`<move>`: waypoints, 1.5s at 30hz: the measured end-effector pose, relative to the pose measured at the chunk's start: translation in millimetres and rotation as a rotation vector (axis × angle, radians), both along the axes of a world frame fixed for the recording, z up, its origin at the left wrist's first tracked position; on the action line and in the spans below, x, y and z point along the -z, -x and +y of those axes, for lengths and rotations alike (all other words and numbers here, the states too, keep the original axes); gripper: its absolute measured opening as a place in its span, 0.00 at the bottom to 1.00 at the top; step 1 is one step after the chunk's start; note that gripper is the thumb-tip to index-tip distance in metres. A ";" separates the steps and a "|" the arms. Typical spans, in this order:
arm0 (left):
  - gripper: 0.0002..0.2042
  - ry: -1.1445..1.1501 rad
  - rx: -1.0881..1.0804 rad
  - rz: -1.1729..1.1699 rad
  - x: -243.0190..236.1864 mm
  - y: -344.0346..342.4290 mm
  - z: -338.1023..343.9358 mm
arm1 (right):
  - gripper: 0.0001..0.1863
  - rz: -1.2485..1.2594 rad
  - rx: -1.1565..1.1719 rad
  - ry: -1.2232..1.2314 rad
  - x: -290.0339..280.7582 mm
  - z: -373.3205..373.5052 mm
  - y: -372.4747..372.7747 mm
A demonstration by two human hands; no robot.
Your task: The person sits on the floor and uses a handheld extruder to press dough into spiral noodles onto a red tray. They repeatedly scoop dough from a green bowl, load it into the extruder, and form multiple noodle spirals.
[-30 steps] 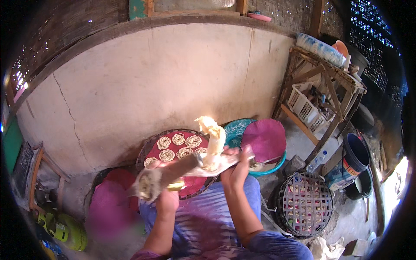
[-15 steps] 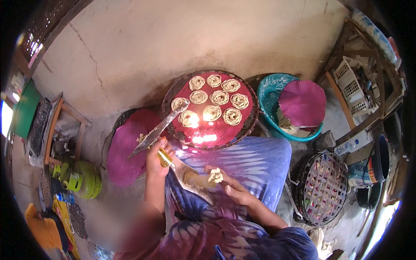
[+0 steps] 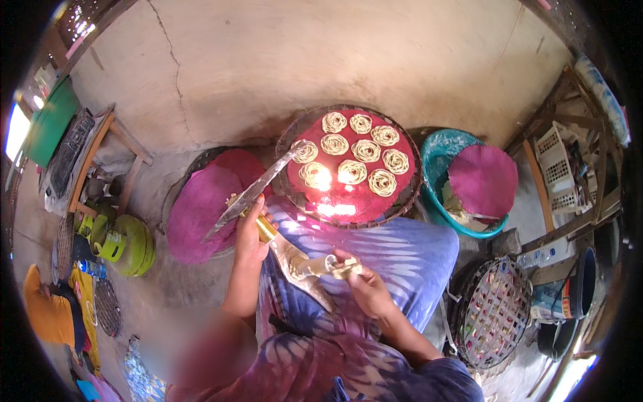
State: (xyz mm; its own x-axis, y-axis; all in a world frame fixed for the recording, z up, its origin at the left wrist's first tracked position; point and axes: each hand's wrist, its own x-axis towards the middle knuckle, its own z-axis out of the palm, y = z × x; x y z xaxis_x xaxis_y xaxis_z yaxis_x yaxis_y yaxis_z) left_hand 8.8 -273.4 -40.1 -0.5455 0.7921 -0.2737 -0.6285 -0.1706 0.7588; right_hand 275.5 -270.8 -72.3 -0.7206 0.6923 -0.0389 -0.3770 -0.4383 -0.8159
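My left hand is closed around a long-handled metal hand press with a brass cylinder. The press's lower arm slants down over my lap, bearing a short pale tube that points right. My right hand pinches a lump of pale dough right by that tube's end; whether the dough touches it I cannot tell. Beyond my knees, several coiled noodle-like dough rounds lie on a red round mat in a dark-rimmed round tray.
To the right stands a teal basin with a purple round mat over it. A woven basket sits beside my right leg. More purple mats lie at left, near a green gas cylinder and a wooden stool.
My right hand has turned and shifted slightly, bringing the dough lump beside the tube's end. My left hand still holds the press. The whole view has shifted a little.
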 end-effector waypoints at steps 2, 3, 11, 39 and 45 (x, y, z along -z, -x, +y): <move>0.07 0.052 -0.080 0.060 -15.8 -2.5 2.4 | 0.24 0.126 -0.072 0.316 -16.6 10.1 -12.1; 0.08 -0.015 -0.090 0.122 -26.2 -3.3 3.1 | 0.26 0.155 -0.090 0.471 -27.9 14.5 -17.6; 0.18 -0.210 0.002 1.478 -93.8 -44.7 14.7 | 0.58 -0.205 0.540 -0.973 -136.2 51.4 -20.8; 0.18 -0.133 -0.389 1.199 -16.9 21.6 13.3 | 0.16 -1.582 0.623 -0.993 -51.2 243.0 -221.6; 0.18 0.015 -0.325 1.106 6.9 47.3 -13.9 | 0.18 -2.456 0.079 -0.904 92.0 297.5 -299.2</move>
